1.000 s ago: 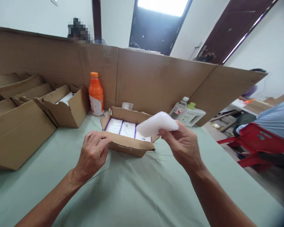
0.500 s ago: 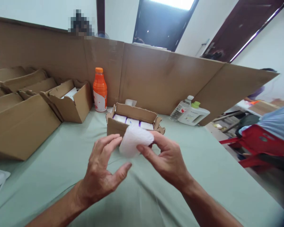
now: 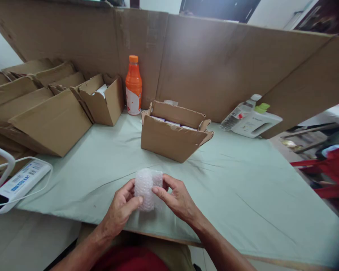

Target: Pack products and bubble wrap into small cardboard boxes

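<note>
Near the table's front edge, both my hands hold a small roll of bubble wrap (image 3: 144, 190). My left hand (image 3: 122, 201) is closed round its left side, thumb on the front. With thumb and fingers, my right hand (image 3: 176, 195) pinches the loose flap on the right, which stands out from the roll. Whether anything lies inside the wrap I cannot tell. Beyond my hands stands an open cardboard box (image 3: 169, 137), with several white, purple-edged items in a row just showing over its front wall.
At the left are several open cardboard boxes (image 3: 51, 120) and a white device with a cable (image 3: 22, 184). An orange bottle (image 3: 133, 86) stands at the back. A clear bottle (image 3: 240, 113) and a white jug (image 3: 254, 122) lean by the cardboard screen (image 3: 214, 67).
The bubble wrap has come down closer to me. My left hand, apart from it before, now grips it, and a flap shows in my right. The view has tilted downward.
</note>
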Motion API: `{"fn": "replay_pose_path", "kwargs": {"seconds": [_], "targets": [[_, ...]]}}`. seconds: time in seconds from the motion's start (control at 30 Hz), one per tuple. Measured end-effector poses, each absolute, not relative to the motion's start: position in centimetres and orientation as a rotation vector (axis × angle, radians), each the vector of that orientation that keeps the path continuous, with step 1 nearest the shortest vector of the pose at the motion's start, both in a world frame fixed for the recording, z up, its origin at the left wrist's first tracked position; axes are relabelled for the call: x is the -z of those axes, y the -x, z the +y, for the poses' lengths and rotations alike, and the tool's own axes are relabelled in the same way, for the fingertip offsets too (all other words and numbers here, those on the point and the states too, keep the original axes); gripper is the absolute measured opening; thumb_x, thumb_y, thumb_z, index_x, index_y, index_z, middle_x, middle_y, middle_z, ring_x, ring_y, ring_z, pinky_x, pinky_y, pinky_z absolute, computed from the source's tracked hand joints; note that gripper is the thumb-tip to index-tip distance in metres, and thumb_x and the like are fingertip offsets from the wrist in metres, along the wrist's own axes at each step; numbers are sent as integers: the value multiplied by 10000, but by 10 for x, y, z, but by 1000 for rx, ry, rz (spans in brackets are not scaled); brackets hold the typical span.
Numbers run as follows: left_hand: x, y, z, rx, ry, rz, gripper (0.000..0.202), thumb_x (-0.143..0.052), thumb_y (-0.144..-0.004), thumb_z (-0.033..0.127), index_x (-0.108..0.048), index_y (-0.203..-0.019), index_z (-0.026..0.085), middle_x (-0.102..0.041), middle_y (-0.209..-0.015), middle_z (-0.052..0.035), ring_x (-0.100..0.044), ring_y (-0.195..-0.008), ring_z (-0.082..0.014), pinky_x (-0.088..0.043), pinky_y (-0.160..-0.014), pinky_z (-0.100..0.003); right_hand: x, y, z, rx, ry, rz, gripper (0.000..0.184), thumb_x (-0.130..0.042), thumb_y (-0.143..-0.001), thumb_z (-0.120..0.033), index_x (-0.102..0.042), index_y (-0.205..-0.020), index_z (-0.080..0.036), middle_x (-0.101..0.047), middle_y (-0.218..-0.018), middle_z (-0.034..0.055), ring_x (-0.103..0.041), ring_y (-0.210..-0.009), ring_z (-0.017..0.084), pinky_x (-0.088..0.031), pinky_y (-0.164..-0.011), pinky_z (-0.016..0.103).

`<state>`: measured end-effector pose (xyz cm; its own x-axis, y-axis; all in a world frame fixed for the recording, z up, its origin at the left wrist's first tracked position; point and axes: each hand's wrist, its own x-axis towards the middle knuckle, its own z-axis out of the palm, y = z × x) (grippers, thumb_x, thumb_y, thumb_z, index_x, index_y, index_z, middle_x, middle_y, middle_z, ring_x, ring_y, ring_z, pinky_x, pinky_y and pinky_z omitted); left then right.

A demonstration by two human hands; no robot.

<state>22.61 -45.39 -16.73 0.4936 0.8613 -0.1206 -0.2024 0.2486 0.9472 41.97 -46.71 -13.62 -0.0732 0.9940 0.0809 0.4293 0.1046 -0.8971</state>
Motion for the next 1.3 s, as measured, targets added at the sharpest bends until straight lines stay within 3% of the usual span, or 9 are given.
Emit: {"fn": "replay_pose_path", "kwargs": {"seconds": [0.3,0.43,0.57,0.67,0.8,0.87,1.0,1.17,1.3], "targets": [[193,-204,-443,-1101,-1193,1067,512,-551,-871,313,-504,-1364,182,-612,-1354,-149,-587,-1254,-282,-471,-1053,-473,139,-427,-483,-828,1488,-1537,215,-540,-924,-316,-646,-795,-180,-615,-721,4,-534,-663,138,-421,-629,260],[166,-191,-437,-1175,-1632,1199,517,-612,-878,333,-515,-1373,222,-525,-1464,-143,-502,-1345,-311,-397,-1117,-531,124,-428,-484,-755,1446,-1574,186,-558,-923,-294,-663,-811,-189,-633,-725,7,-560,-663,143,-438,-635,255],[131,-205,-432,-1045,-2206,955,636,-676,-821,267,-469,-1419,210,-515,-1481,-146,-379,-1446,-309,-331,-1164,-523,106,-416,-486,-713,1344,-1768,166,-569,-922,-254,-685,-813,-205,-647,-700,0,-574,-648,142,-458,-646,252],[127,-220,-418,-797,-2348,726,646,-708,-799,292,-491,-1402,211,-593,-1411,-129,-488,-1360,-296,-327,-1157,-517,95,-412,-488,-619,1300,-1845,184,-574,-925,-236,-681,-777,-211,-675,-711,6,-609,-678,150,-483,-703,263],[146,-224,-396,-491,-2334,773,384,-662,-810,278,-658,-1187,209,-728,-1151,-82,-641,-1106,-287,-411,-1049,-492,90,-426,-494,-518,1401,-1705,170,-605,-911,-277,-697,-788,-207,-694,-732,17,-620,-669,159,-493,-657,264],[154,-216,-389,-416,-2313,824,300,-653,-805,290,-695,-1092,214,-742,-1060,-65,-654,-1046,-286,-433,-1005,-460,95,-441,-499,-535,1446,-1573,156,-632,-892,-305,-714,-805,-203,-686,-724,14,-616,-658,160,-488,-622,262],[158,-191,-381,-324,-2173,852,399,-689,-771,355,-675,-1151,234,-725,-1076,-43,-660,-998,-253,-481,-887,-345,109,-480,-513,-597,1502,-1183,162,-710,-838,-364,-725,-806,-205,-662,-713,1,-575,-612,141,-454,-556,247],[161,-171,-375,-255,-2016,961,361,-596,-779,282,-681,-1122,205,-656,-774,22,-605,-702,-161,-453,-662,-254,125,-521,-522,-667,1563,-879,215,-787,-740,-405,-723,-792,-206,-648,-666,0,-534,-538,126,-416,-484,237],[169,-173,-377,-346,-2046,1018,426,-570,-769,240,-649,-1185,193,-679,-832,3,-629,-751,-172,-489,-716,-286,136,-536,-519,-637,1632,-912,236,-793,-719,-400,-726,-792,-186,-656,-661,10,-544,-552,131,-426,-505,246]]}}
